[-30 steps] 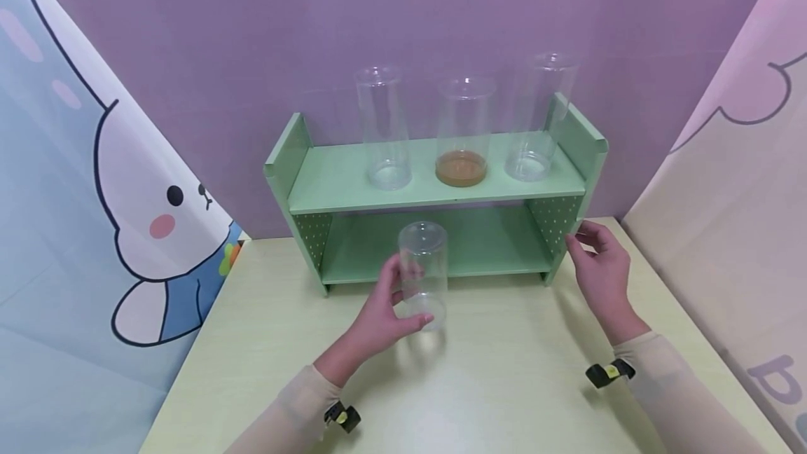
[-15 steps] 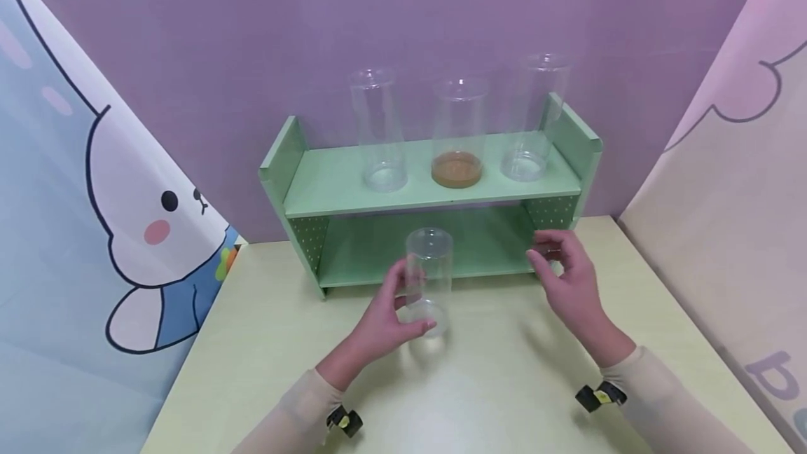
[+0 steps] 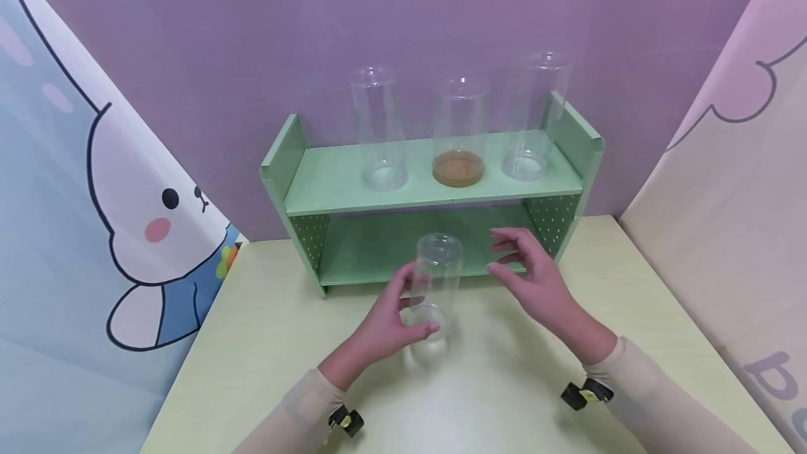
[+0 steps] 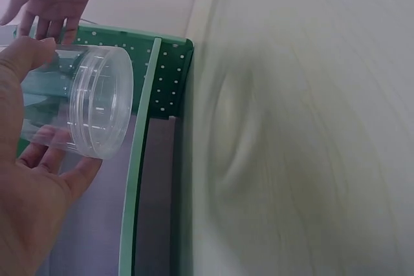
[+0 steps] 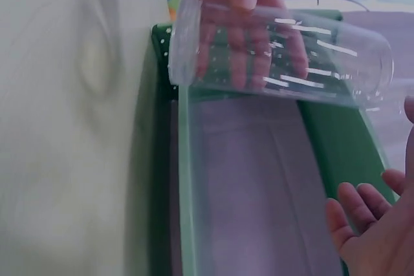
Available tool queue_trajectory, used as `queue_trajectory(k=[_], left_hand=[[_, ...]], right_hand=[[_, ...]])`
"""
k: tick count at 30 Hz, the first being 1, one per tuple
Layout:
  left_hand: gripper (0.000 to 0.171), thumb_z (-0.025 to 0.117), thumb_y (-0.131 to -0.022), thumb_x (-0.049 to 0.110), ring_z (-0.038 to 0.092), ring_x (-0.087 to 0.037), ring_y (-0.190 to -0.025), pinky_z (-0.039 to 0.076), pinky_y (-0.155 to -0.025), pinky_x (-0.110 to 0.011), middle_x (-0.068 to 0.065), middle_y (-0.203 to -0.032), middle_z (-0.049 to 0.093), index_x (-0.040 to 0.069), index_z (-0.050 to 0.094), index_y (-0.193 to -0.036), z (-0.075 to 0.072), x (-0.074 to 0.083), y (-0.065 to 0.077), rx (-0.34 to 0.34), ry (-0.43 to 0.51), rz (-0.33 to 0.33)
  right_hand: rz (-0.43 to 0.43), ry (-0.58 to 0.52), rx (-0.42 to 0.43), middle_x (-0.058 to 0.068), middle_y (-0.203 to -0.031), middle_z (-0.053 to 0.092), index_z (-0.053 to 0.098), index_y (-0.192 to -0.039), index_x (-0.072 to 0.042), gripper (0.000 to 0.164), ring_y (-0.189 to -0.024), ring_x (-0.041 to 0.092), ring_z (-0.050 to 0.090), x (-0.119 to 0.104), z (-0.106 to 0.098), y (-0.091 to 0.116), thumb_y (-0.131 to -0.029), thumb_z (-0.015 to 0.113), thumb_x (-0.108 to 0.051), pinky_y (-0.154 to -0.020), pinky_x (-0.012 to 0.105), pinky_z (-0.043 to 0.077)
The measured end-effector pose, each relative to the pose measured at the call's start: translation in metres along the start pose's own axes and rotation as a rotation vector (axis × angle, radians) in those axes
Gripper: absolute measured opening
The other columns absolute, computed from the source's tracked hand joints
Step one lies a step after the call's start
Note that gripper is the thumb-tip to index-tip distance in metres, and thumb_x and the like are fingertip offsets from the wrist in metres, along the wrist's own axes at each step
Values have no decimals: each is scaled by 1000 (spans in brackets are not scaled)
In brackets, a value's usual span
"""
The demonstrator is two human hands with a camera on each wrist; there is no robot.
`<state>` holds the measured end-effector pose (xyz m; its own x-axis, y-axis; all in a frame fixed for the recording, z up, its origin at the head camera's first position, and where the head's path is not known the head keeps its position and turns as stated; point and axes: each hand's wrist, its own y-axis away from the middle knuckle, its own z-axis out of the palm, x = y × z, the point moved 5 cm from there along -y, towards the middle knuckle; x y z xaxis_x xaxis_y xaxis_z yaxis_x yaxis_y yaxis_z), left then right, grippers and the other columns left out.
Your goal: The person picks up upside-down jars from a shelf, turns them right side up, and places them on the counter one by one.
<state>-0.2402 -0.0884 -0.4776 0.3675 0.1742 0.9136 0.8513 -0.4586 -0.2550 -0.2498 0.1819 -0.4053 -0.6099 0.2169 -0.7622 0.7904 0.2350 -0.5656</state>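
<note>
My left hand [image 3: 387, 321] holds a clear plastic jar [image 3: 441, 268] by its lower part, in front of the green shelf, with thumb and fingers around its sides. The jar stands nearly upright above the table. In the left wrist view its ridged, whitish end [image 4: 107, 105] points toward the tabletop. To the right of the jar is my right hand [image 3: 536, 282], apart from it, with fingers loosely bent and nothing held. The right wrist view shows the right fingers [image 5: 362, 205] near the jar's smooth upper end.
A green two-tier shelf [image 3: 353, 195] stands at the back of the pale wooden table [image 3: 504, 398]. On its top board stand three clear jars: a left one [image 3: 381, 132], a middle one with a brown base [image 3: 458, 169] and a right one [image 3: 536, 125]. A purple backdrop [image 3: 208, 40] hangs behind.
My right hand has moved left, from beside the shelf's right side toward the jar. My left hand has brought the jar slightly right and nearer to me.
</note>
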Motion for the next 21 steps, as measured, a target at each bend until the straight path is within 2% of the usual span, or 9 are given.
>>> queue_trajectory(k=[3,6,12,18,21], left_hand=[[116,95,-84,4,54,-30,-145,52,-117,-53,-18,-158,51,37,27,-172,2,0,0,-10,-11,1],[114,95,-85,3,53,-27,-145,51,-118,-56,-17,-157,51,34,28,-172,4,1,-1,-22,-12,14],[110,94,-86,5,53,-26,-145,51,-117,-60,-20,-157,51,27,29,-172,8,1,-1,-36,-21,39],[111,94,-86,5,53,-26,-145,51,-117,-60,-20,-157,51,25,28,-173,11,2,-1,-49,-42,46],[111,94,-86,5,52,-24,-145,50,-117,-61,-11,-157,53,24,28,-173,12,2,-1,-54,-53,42]], right_hand=[[4,-18,-53,10,-148,59,55,-156,-7,63,-128,32,63,-7,9,-4,-99,76,8,-104,36,58],[20,-30,-101,8,-150,58,52,-159,-11,69,-130,38,60,-13,17,-8,-98,79,4,-105,40,58],[43,-32,-176,8,-150,56,48,-162,-14,74,-133,34,57,-20,27,-13,-98,83,-2,-107,48,57],[66,-15,-219,8,-149,58,48,-161,-13,73,-130,31,58,-24,32,-15,-98,84,-7,-106,39,56],[101,-9,-235,6,-148,59,50,-161,-16,72,-128,28,59,-24,33,-14,-98,85,-10,-105,36,56]])
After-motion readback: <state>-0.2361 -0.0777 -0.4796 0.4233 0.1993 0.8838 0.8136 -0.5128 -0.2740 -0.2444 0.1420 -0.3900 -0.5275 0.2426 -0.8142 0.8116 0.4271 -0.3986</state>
